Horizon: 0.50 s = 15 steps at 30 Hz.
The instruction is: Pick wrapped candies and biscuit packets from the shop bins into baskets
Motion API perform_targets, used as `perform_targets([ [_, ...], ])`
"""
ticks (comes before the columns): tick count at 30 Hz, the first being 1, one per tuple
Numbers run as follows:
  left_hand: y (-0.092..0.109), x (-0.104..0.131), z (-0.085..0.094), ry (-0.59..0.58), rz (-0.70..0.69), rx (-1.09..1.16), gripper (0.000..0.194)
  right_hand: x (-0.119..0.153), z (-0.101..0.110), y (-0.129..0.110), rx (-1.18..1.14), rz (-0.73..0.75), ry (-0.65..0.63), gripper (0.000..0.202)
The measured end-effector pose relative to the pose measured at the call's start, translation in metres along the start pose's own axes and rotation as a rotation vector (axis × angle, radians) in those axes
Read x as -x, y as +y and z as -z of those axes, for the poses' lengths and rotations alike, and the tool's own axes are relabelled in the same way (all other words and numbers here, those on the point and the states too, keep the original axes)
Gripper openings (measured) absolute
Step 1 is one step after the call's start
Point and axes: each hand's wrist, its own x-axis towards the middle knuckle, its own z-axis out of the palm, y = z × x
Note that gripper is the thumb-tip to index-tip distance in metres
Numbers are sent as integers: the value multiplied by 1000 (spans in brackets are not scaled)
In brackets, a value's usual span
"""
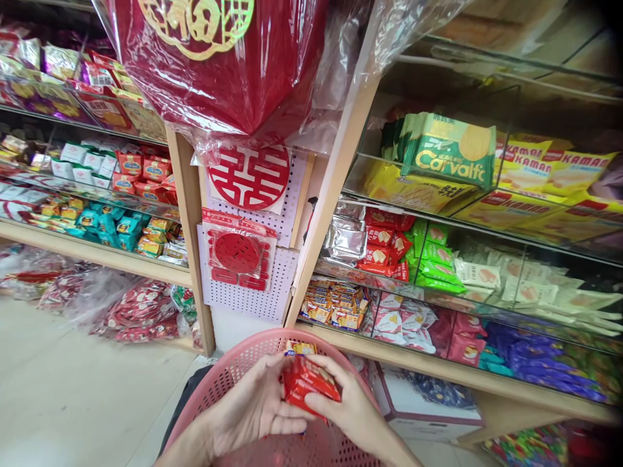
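Left shelves: a wooden shelf unit (92, 250) at the far left carries rows of small boxed and wrapped snacks; bagged red goods (136, 311) lie on the floor below it
Lantern: a red lantern (219, 65) in clear plastic wrap hangs at the top, left of centre
Pegboard: a white pegboard (253, 285) between the shelf units holds red paper-cut ornaments
Basket: a pink perforated basket (233, 370) sits low in the middle, under both hands
Left hand: the left hand (253, 405) comes up from the bottom edge, palm turned toward the right, fingers (287, 427) curled closed around the left end of the red packets
Red packets: a small stack of red packets (309, 386) is held between the two hands, above the basket's opening and touching both; an orange packet (299, 348) lies just behind it in the basket
Right hand: the right hand (348, 405) reaches in from the lower right, wrist angled inward; its fingers (335, 370) wrap over the top and right side of the red packets, gripping them
Right shelves: glass-fronted shelves (462, 305) at the right hold green cracker packs (450, 152), yellow packs and mixed sweets
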Motion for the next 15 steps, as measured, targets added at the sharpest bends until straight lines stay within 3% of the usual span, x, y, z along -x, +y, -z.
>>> perform_targets([
  [3, 1, 1, -3, -19, 9, 8, 49, 2, -2, 9, -248, -71, 85, 42],
  [7, -1, 0, -5, 4, 28, 12, 34, 5, -6, 14, -406, -112, 130, 42],
  [15, -16, -9, 9, 175, -64, -28, 37, 8, -17, 30, -667, -229, 191, 38],
])
